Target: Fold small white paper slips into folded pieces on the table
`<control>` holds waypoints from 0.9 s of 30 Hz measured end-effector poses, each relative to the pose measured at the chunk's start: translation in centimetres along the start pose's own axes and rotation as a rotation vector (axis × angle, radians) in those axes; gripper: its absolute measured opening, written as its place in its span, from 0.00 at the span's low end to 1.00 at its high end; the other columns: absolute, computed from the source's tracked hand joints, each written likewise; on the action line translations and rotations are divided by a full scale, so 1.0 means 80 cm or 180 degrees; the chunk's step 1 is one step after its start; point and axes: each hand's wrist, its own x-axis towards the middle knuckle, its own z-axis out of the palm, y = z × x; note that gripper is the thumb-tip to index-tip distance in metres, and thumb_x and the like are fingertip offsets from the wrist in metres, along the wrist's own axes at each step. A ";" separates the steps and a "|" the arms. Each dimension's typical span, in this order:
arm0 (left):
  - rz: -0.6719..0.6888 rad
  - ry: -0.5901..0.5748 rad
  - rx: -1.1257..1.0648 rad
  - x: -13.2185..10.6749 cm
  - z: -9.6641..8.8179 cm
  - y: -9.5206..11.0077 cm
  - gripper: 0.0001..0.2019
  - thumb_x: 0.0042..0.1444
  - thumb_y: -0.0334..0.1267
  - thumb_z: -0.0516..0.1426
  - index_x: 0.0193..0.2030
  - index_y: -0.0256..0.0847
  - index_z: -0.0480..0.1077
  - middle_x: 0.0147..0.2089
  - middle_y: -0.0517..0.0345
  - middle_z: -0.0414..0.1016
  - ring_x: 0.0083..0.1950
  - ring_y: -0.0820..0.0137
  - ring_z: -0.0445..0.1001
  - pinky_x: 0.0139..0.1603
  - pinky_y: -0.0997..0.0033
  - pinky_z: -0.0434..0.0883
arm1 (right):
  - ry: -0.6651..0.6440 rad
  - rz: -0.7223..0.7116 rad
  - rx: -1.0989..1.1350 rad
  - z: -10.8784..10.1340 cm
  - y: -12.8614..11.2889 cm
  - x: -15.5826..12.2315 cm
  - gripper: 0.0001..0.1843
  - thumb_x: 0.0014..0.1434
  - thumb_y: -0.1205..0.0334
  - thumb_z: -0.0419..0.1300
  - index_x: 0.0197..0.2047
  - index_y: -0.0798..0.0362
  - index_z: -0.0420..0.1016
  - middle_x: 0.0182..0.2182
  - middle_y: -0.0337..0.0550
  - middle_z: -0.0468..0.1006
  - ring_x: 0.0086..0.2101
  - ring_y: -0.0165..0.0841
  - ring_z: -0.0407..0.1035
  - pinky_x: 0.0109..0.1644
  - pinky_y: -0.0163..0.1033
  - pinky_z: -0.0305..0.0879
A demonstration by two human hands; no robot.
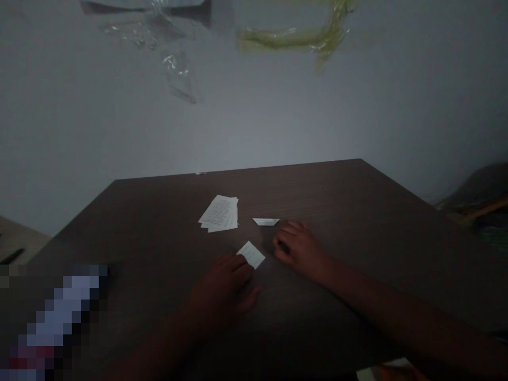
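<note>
My left hand (224,288) rests on a dark wooden table (357,211), its curled fingers pressing on the near corner of a small white paper slip (251,254). My right hand (298,246) lies just to the right of that slip, fingers curled down onto the table, with nothing visibly in them. A small folded white paper piece (265,221) lies just beyond my right hand. A fanned stack of white printed paper sheets (220,213) sits farther back, left of centre.
The scene is dim. Crumpled clear plastic (174,63) and a yellowish plastic wrap (301,34) hang on the pale wall behind the table. A blurred-out object (55,323) sits at the table's near left. Something white (381,370) shows at the bottom edge.
</note>
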 end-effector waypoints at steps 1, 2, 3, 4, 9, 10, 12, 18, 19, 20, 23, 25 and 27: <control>-0.0054 -0.0024 -0.0038 0.000 -0.003 -0.003 0.02 0.74 0.35 0.67 0.50 0.44 0.82 0.52 0.51 0.88 0.55 0.53 0.86 0.58 0.51 0.83 | -0.0102 0.0046 0.0006 0.001 0.000 0.000 0.06 0.71 0.70 0.69 0.43 0.49 0.82 0.41 0.44 0.84 0.47 0.45 0.76 0.53 0.48 0.61; -0.0118 -0.0045 -0.0063 0.000 -0.007 -0.007 0.03 0.74 0.35 0.66 0.51 0.44 0.83 0.54 0.50 0.88 0.57 0.52 0.86 0.61 0.49 0.83 | -0.0194 0.0092 0.0005 0.002 -0.001 0.000 0.05 0.71 0.70 0.69 0.44 0.49 0.82 0.41 0.45 0.84 0.47 0.45 0.76 0.53 0.48 0.62; -0.0151 -0.0096 -0.0093 -0.001 -0.009 -0.009 0.05 0.74 0.35 0.65 0.53 0.43 0.83 0.57 0.49 0.88 0.60 0.51 0.86 0.63 0.47 0.84 | -0.0276 0.0128 0.0005 0.004 -0.002 0.000 0.05 0.71 0.70 0.69 0.44 0.50 0.83 0.41 0.46 0.85 0.47 0.46 0.76 0.53 0.49 0.62; -0.0186 -0.0156 -0.0124 -0.001 -0.011 -0.011 0.08 0.73 0.34 0.65 0.55 0.43 0.83 0.59 0.48 0.88 0.62 0.50 0.86 0.66 0.45 0.84 | -0.0340 0.0153 0.0009 0.005 -0.002 -0.001 0.05 0.71 0.70 0.69 0.45 0.50 0.83 0.42 0.47 0.85 0.48 0.46 0.76 0.53 0.49 0.63; -0.0072 -0.0459 -0.0097 -0.004 -0.009 -0.009 0.21 0.70 0.31 0.67 0.68 0.43 0.82 0.70 0.45 0.85 0.73 0.46 0.81 0.76 0.41 0.82 | -0.0490 0.0187 -0.0008 0.007 -0.011 -0.004 0.12 0.71 0.68 0.69 0.56 0.50 0.87 0.53 0.53 0.88 0.56 0.52 0.76 0.57 0.54 0.69; -0.0033 -0.0513 -0.0036 -0.005 -0.008 -0.007 0.23 0.69 0.32 0.68 0.70 0.44 0.82 0.71 0.44 0.84 0.74 0.44 0.81 0.76 0.38 0.81 | -0.0530 0.0177 -0.0023 0.006 -0.014 -0.005 0.14 0.71 0.67 0.69 0.58 0.50 0.87 0.55 0.53 0.88 0.57 0.53 0.76 0.59 0.55 0.71; 0.0029 -0.0623 0.0057 -0.005 -0.006 -0.003 0.27 0.69 0.34 0.68 0.74 0.46 0.80 0.73 0.43 0.82 0.75 0.41 0.81 0.76 0.33 0.80 | -0.0664 0.0154 -0.0043 0.002 -0.022 -0.005 0.14 0.72 0.66 0.69 0.59 0.51 0.88 0.56 0.55 0.88 0.58 0.54 0.76 0.60 0.57 0.72; 0.0121 -0.0603 0.0078 -0.006 0.000 -0.002 0.31 0.68 0.34 0.68 0.78 0.46 0.78 0.76 0.42 0.81 0.76 0.41 0.79 0.76 0.33 0.80 | -0.0895 0.0182 0.0183 -0.006 -0.036 -0.005 0.09 0.76 0.65 0.67 0.54 0.53 0.89 0.53 0.56 0.86 0.58 0.53 0.76 0.63 0.61 0.74; 0.0139 -0.0583 0.0075 -0.006 0.001 -0.003 0.31 0.69 0.34 0.68 0.78 0.45 0.78 0.76 0.42 0.81 0.76 0.40 0.79 0.77 0.33 0.80 | -0.0874 0.0222 0.0289 -0.005 -0.035 -0.006 0.08 0.76 0.65 0.67 0.53 0.53 0.89 0.52 0.55 0.86 0.57 0.52 0.76 0.63 0.61 0.74; 0.0155 -0.0564 0.0074 -0.007 0.002 -0.004 0.31 0.69 0.34 0.68 0.79 0.45 0.78 0.76 0.41 0.81 0.76 0.40 0.79 0.77 0.34 0.80 | -0.0835 0.0270 0.0408 -0.004 -0.033 -0.006 0.07 0.75 0.65 0.68 0.51 0.52 0.89 0.51 0.54 0.86 0.56 0.52 0.76 0.63 0.60 0.74; 0.0180 -0.0514 0.0079 -0.008 0.004 -0.006 0.31 0.69 0.34 0.69 0.79 0.46 0.78 0.78 0.42 0.80 0.78 0.40 0.78 0.78 0.33 0.80 | -0.0633 0.0426 0.0789 0.001 -0.027 -0.007 0.03 0.73 0.64 0.71 0.49 0.49 0.87 0.49 0.51 0.87 0.55 0.50 0.77 0.63 0.58 0.74; 0.0194 -0.0497 0.0084 -0.009 0.005 -0.007 0.32 0.69 0.35 0.70 0.79 0.47 0.77 0.79 0.43 0.80 0.78 0.40 0.78 0.78 0.32 0.79 | -0.0490 0.0530 0.1073 0.003 -0.023 -0.007 0.02 0.72 0.63 0.72 0.47 0.48 0.86 0.46 0.48 0.87 0.52 0.48 0.79 0.62 0.57 0.74; 0.0204 -0.0496 0.0105 -0.010 0.006 -0.009 0.34 0.69 0.34 0.70 0.80 0.47 0.76 0.80 0.42 0.80 0.79 0.40 0.78 0.78 0.31 0.79 | -0.0366 0.0679 0.1431 0.005 -0.022 -0.007 0.02 0.72 0.63 0.72 0.45 0.47 0.84 0.43 0.44 0.86 0.48 0.45 0.80 0.59 0.53 0.74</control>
